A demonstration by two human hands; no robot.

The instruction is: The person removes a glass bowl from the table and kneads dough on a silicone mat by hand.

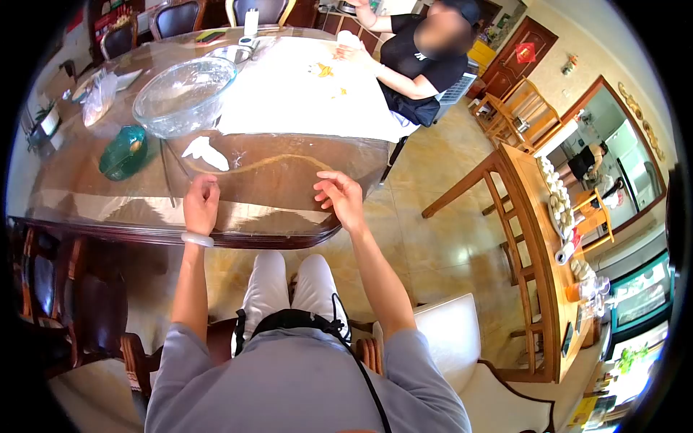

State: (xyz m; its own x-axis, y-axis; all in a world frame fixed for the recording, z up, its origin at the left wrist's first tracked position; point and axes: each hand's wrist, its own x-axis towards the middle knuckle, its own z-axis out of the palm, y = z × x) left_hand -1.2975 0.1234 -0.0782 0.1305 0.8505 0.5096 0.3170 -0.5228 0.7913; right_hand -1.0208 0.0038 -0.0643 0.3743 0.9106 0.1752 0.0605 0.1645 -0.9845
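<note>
At the near edge of the glossy brown table [76,184], my left hand [202,203] is closed, its fingers curled together. What it holds, if anything, is hidden. My right hand [341,198] hovers over the table's near right corner, fingers apart and slightly bent, nothing seen in them. Between and just beyond both hands curves a long thin tan line [274,158]; I cannot tell if it is a strand or the table's pattern. A crumpled white piece [206,153] lies beyond my left hand. Two dark thin sticks [168,173] rest to its left.
A large glass bowl [155,108], a green bundle [124,153] and a plastic bag [99,99] stand on the left. A white sheet [289,101] bears orange pieces [323,70]. Another person [426,61] sits at the far right side. A wooden side table [530,289] stands right.
</note>
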